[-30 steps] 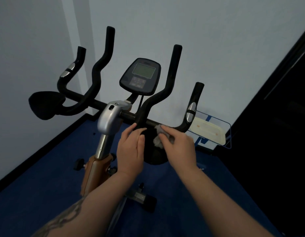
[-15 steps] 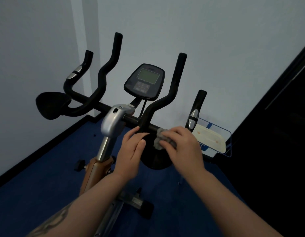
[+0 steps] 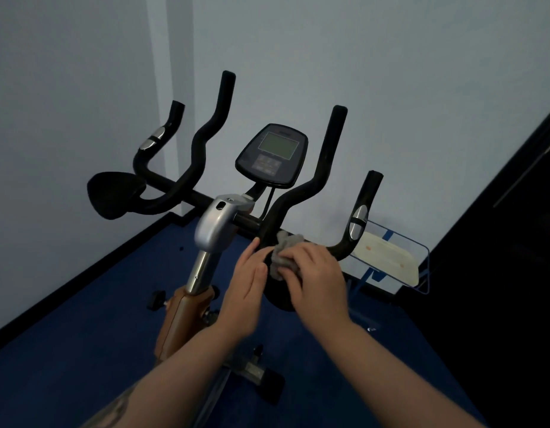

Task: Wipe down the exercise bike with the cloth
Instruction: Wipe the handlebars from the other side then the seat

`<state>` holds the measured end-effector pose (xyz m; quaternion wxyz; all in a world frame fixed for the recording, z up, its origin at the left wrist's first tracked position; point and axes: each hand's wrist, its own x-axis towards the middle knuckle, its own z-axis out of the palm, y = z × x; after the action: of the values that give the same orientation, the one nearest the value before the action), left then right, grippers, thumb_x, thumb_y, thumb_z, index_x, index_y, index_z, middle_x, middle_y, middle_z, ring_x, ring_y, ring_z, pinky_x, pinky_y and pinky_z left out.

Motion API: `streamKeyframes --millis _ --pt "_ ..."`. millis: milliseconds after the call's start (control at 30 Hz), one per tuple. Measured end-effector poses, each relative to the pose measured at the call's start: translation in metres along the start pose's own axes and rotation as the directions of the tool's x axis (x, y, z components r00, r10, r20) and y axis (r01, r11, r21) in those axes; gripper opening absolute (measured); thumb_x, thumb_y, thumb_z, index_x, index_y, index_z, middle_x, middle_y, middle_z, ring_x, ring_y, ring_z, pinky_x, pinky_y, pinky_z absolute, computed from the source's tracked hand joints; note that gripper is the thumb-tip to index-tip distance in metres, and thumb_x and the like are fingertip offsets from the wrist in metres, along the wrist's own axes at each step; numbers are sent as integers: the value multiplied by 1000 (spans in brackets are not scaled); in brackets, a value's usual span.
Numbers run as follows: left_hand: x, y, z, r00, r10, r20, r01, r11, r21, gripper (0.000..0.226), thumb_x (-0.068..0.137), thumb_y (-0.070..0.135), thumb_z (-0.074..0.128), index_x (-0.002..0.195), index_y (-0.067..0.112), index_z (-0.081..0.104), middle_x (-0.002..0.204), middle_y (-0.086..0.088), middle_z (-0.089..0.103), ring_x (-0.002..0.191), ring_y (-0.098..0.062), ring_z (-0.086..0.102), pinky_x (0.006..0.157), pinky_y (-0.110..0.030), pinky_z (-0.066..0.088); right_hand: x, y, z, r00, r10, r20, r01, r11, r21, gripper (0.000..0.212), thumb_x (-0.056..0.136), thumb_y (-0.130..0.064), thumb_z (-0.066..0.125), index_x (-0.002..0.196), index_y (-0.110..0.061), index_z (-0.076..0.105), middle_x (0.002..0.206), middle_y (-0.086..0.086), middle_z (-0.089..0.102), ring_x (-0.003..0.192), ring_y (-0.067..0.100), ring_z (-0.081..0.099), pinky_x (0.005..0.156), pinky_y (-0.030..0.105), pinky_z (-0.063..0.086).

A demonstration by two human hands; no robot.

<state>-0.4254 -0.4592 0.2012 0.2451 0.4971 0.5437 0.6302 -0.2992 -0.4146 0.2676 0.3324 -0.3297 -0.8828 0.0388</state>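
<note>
The black-handled exercise bike with silver stem clamp and orange-brown frame (image 3: 212, 230) stands upright on blue floor, its curved handlebars spreading from ten to two o'clock. A dark oval console with a grey-green screen (image 3: 272, 154) tilts up at twelve o'clock above the clamp. The small crumpled grey cloth (image 3: 283, 251) sits bunched against the handlebar's right-side bend, at about four o'clock from the clamp, touching the black tube just above a round black pad.
</note>
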Motion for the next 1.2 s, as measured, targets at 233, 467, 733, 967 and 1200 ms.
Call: streamKeyframes --millis 233,467,733,967,1200 --pt "-2 -1 -2 1000 -11 15 11 1000 20 36 101 42 27 128 53 48 144 37 33 144 4 17 116 -28 20 -2 19 -24 944 -275 182 292 953 -78 14 77 -9 75 89 -15 70 91 0 66 83 19 61 73 34 50" --pt "-6 2 0 999 -25 36 26 999 -48 36 96 55 28 129 64 42 147 35 30 146 -2 16 118 -36 20 -13 -10 0 997 -33 77 31 999 21 11 82 -11 68 92 -15 68 94 -1 65 90 17 58 79 33 49" --pt "-5 2 1 999 -23 42 23 1000 0 34 95 60 25 126 74 33 147 38 25 145 1 16 119 -32 18 12 -4 -9 996 -10 94 10 1000 2 9 88 -14 66 97 -13 68 98 1 65 93 18 56 82 32 46" --pt "-1 -2 -9 996 1 86 -16 984 178 50 97 55 24 139 36 43 149 21 34 145 3 13 114 -19 19 -25 9 -29 869 -275 411 305 952 -7 22 79 -11 72 98 -21 66 101 -6 63 94 15 56 84 29 45" --pt "19 26 -2 994 81 -73 -44 909 415 50 98 42 23 95 17 65 98 18 58 122 -13 45 96 -37 42 24 17 -38 930 -163 329 217 967 -134 18 90 -13 61 107 -17 63 111 0 59 100 20 47 87 32 38"
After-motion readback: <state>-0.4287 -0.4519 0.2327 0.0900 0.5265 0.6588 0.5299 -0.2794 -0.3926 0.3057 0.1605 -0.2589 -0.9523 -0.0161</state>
